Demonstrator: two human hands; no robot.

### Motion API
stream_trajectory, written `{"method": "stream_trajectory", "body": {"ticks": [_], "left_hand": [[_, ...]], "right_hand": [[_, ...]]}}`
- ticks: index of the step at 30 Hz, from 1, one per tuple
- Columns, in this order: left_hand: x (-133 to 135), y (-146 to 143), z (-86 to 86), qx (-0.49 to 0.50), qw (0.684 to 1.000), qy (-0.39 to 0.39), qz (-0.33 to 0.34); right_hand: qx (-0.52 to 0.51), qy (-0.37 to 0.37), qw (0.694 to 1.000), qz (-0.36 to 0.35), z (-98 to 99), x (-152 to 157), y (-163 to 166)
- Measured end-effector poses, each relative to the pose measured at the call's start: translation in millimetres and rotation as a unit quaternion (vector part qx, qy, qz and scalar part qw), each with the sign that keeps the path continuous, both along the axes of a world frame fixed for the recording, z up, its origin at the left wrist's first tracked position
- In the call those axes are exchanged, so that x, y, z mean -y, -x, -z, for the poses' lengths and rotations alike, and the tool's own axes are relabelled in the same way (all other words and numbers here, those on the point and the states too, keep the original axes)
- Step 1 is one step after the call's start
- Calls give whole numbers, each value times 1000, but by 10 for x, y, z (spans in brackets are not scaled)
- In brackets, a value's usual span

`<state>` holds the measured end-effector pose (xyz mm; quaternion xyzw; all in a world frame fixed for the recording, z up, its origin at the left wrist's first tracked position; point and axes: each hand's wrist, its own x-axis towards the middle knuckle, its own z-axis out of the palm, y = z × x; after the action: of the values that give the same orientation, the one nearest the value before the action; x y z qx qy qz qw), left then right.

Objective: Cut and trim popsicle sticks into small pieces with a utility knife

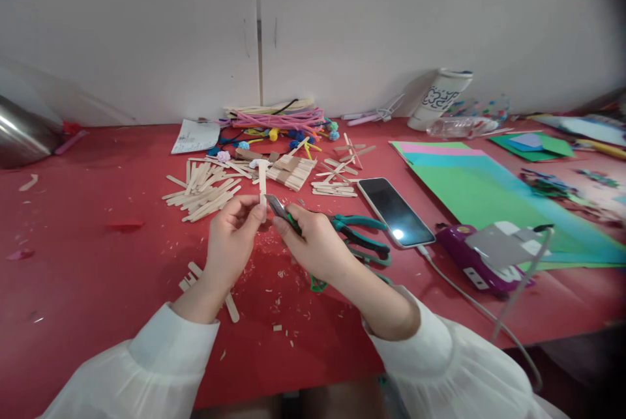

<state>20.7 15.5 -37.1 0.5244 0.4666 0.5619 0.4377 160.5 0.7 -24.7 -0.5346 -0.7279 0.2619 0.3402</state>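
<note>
My left hand [233,233] pinches a pale wooden craft stick [263,179] that stands nearly upright between thumb and fingers. In my right hand [310,240] is a utility knife [276,206], its blade tip at the stick's right side just above my left thumb. Whether the blade has cut into the wood I cannot tell. Behind my left hand lies a loose heap of craft sticks [208,187]. A few more sticks [231,307] lie under my left wrist. Teal-handled pliers [364,230] rest beside my right hand, partly hidden by it.
Small wood shavings litter the red table [161,354]. A phone [395,212] on a cable lies right of the pliers, near a purple power strip [476,262] and coloured paper sheets [460,191]. Pipe cleaners [278,116] and a white cup [440,98] are along the wall.
</note>
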Motion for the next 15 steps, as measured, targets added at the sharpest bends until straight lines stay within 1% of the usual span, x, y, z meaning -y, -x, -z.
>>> {"method": "stream_trajectory", "body": {"ticks": [3,7,15], "left_hand": [[-5,6,7,4,1000,2,9],[-11,11,16,0,1000,6,5],[1,2,-25,-20,1000,8,-3]], "right_hand": [[-3,8,1000,-4,-9,6,6],[-15,25,999,-12,-20,13,7],[-23,41,999,-17,-42,24,13]]}}
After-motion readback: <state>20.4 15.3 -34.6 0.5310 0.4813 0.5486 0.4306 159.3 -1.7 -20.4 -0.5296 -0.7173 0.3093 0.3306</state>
